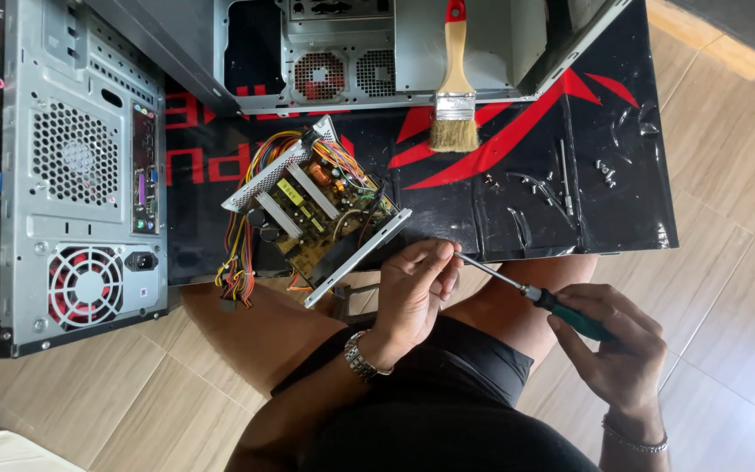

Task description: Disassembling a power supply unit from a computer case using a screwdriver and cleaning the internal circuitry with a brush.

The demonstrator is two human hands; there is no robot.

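Note:
An opened power supply with a brown circuit board, metal frame and a bundle of coloured wires lies tilted at the near edge of the black mat. My left hand, wearing a wristwatch, has its fingers closed around the tip of a screwdriver shaft, just right of the power supply's metal corner. My right hand grips the green handle of the screwdriver, whose shaft points up-left into my left fingers.
A grey computer case lies at the left, its rear fan and ports facing up. Another open case stands at the back. A paintbrush leans on it. Loose screws lie at the mat's right. My bare legs are below, over tiled floor.

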